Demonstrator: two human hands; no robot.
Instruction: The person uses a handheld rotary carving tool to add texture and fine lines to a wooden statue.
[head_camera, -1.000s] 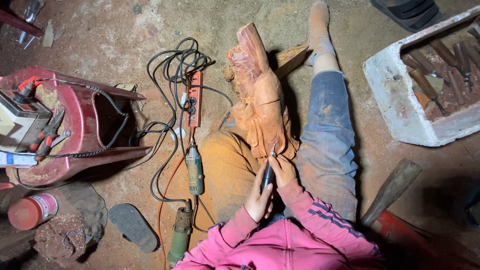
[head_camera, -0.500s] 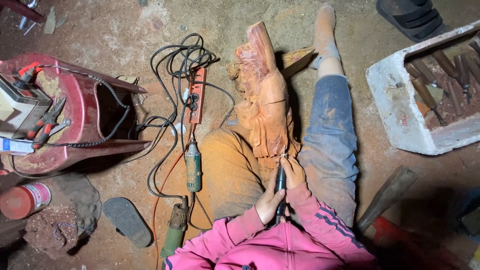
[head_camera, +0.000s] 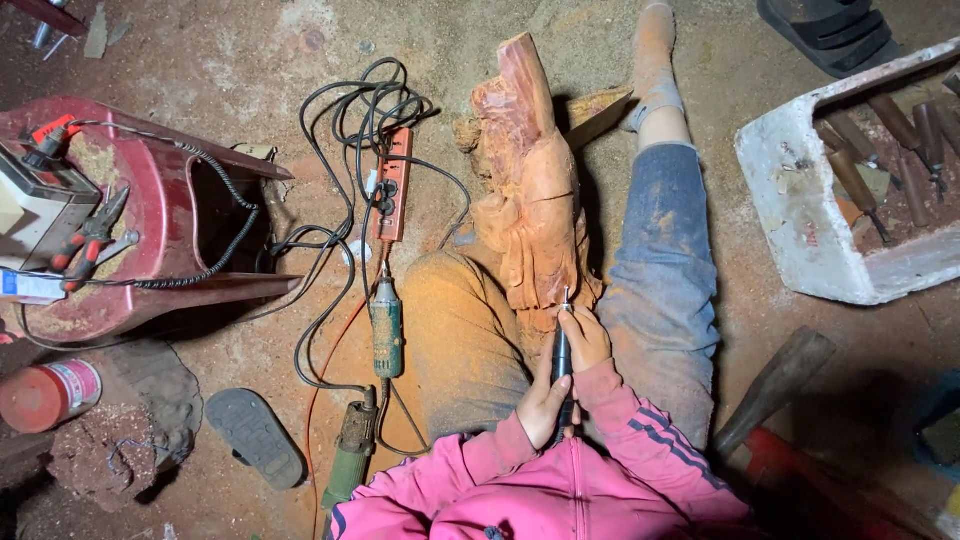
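A reddish-brown wooden carving (head_camera: 528, 185) lies lengthwise between my legs on the dusty floor. Both hands grip a slim black rotary hand tool (head_camera: 561, 365). My left hand (head_camera: 541, 400) wraps the tool's lower body. Higher up, my right hand (head_camera: 585, 335) holds it near the tip, and the bit touches the carving's near end. Pink sleeves cover both forearms.
Two green power tools (head_camera: 386, 325) (head_camera: 350, 455), tangled black cables and an orange power strip (head_camera: 392, 185) lie to the left. A tipped red plastic stool (head_camera: 150, 230) holds pliers. A white box (head_camera: 800, 215) of wooden-handled chisels sits right, a mallet (head_camera: 775, 385) near my right leg.
The view has shifted slightly. My two hands have moved closer together on the rotary tool, and its tip has settled against the carving's near end.
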